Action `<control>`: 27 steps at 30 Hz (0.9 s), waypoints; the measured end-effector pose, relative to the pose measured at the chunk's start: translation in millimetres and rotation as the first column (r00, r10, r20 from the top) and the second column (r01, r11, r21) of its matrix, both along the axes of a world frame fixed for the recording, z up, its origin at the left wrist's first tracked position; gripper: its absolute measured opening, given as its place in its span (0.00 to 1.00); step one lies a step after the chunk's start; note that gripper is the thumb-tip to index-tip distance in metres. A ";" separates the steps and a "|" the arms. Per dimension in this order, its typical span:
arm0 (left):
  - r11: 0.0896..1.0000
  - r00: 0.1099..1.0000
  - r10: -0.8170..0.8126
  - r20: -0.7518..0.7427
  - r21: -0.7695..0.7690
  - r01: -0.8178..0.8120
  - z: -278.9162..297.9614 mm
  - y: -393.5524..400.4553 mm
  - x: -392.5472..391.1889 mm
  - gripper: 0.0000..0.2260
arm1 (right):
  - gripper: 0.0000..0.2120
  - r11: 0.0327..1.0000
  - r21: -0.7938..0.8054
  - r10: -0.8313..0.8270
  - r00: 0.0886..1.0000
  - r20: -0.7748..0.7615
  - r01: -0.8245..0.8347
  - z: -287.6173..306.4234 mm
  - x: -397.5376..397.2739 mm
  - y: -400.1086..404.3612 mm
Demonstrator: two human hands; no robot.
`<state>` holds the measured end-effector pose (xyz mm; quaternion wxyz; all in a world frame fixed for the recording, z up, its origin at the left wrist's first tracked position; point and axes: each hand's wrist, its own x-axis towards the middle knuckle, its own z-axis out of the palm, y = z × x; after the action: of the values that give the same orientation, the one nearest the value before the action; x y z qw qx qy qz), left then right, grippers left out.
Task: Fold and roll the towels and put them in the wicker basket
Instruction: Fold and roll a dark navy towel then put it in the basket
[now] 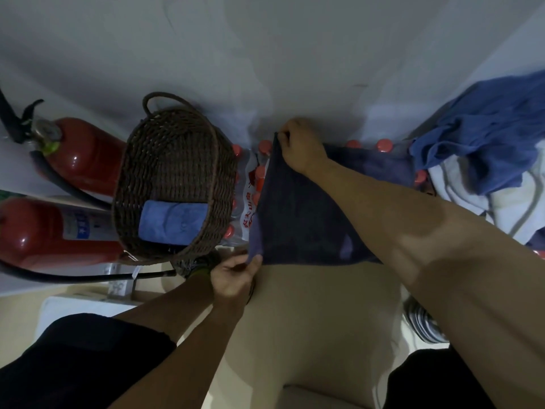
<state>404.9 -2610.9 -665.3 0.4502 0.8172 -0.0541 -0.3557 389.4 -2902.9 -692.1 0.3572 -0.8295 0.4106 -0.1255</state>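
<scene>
The dark navy towel (298, 219) lies spread over a shrink-wrapped pack of red-capped water bottles (250, 184), which it hides almost fully; only caps and a strip of printed wrap show along its left and far edges. The right forearm crosses the towel and covers its right half, so that edge cannot be traced.

Grip state:
- The right hand (300, 149) pinches the far left corner of the towel between thumb and fingers and lifts it clear of the bottles.
- The left hand (233, 276) pinches the near left corner, fingers curled round the hem.

The wicker basket (174, 184) stands just left of the bottle pack, its rim touching or nearly touching the wrap; which one cannot be told. One rolled light blue towel (172, 221) lies at its near end; the rest of the basket floor is open.

A heap of unfolded towels (489, 160), blue over white, lies at the right and is cut off by the frame edge. Two red fire extinguishers (79, 152) lie left of the basket, the near one cut off at the frame edge. Lighting is dim and fine detail is hard to make out.
</scene>
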 end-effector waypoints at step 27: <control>0.321 0.568 -0.815 -0.112 0.729 0.604 3.0 -35.5 15.2 0.12 | 0.15 0.988 -0.101 0.109 0.990 -0.093 -0.118 24.3 -23.4 -1.4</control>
<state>420.1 -2646.4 -662.3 -0.1141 0.8502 -0.3337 -0.3910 365.9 -2904.3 -667.7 0.3008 -0.8741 0.3706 -0.0901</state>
